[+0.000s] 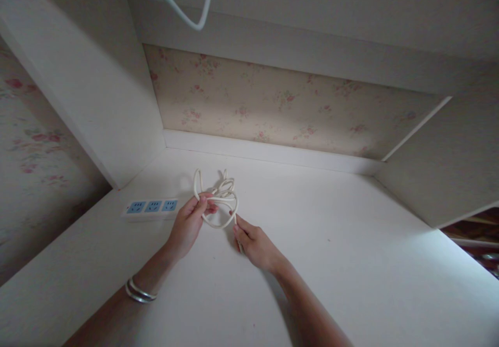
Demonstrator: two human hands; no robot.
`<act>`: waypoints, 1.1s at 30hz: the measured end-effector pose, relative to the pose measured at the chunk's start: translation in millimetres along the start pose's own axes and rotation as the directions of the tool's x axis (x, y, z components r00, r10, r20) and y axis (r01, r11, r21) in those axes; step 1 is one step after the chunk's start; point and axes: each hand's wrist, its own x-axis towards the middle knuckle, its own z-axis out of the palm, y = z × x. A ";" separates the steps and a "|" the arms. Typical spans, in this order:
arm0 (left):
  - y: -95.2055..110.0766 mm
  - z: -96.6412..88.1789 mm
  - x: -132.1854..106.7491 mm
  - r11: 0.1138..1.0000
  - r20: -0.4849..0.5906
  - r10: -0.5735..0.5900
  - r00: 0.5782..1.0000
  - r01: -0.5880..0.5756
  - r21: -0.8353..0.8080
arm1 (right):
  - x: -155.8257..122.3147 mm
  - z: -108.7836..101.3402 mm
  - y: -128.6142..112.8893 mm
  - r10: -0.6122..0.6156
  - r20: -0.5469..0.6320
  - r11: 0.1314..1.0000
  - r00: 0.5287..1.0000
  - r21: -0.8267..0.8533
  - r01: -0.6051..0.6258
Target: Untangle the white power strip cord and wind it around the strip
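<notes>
A white power cord (221,226) hangs in loose, tangled loops between my two hands, over the white desk. My left hand (192,216) is closed on the loops, thumb and fingers pinching them from the left. Lower and to the right, my right hand (251,238) grips a stretch of the same cord that runs down into its fingers; the cord's end there is hidden. Just left of my left hand lies a white power strip (149,215) with three blue socket panels. Whether the cord joins the strip is hidden behind the hand.
The white desktop (331,274) spreads under both hands. Side panels (89,92) and an overhead shelf (312,30) enclose it, with floral wallpaper (273,103) behind. A pale cable loop (199,25) dangles from above. Two silver bangles (140,295) circle my left wrist.
</notes>
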 end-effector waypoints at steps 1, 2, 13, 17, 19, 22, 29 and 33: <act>-0.7 0.4 -0.9 1.000 0.016 -0.008 1.000 0.008 0.007 | 0.4 0.6 0.4 0.002 -0.002 1.000 1.000 -0.010 -0.002; -1.5 0.9 -1.9 1.000 0.037 -0.015 0.999 0.015 0.015 | 0.9 1.5 1.3 0.006 -0.007 1.000 1.000 -0.015 -0.006; -8.0 3.0 -8.4 0.955 0.300 -0.089 0.950 -0.004 0.295 | 16.1 8.3 13.8 -0.013 -0.264 0.986 0.964 0.155 0.056; -7.7 3.7 -7.5 0.930 0.284 -0.101 0.953 -0.011 0.369 | 21.1 7.9 7.4 0.022 -0.349 0.959 0.937 0.272 0.079; -8.2 4.0 -6.9 0.928 0.273 -0.095 0.957 -0.014 0.373 | 22.0 7.2 6.8 0.057 -0.351 0.944 0.935 0.323 0.064; -9.5 3.8 -5.4 0.940 0.218 -0.098 0.971 0.018 0.341 | 19.5 4.2 6.1 0.113 -0.276 0.889 0.955 0.458 0.027; -6.6 3.7 -2.4 0.987 0.115 -0.099 0.988 0.082 0.141 | 9.5 -1.6 -4.4 0.030 -0.058 0.797 0.998 0.603 0.011; -1.7 8.9 -5.4 0.974 0.177 -0.078 0.981 0.038 0.222 | 14.3 2.3 2.7 0.033 -0.258 0.870 0.966 0.484 0.099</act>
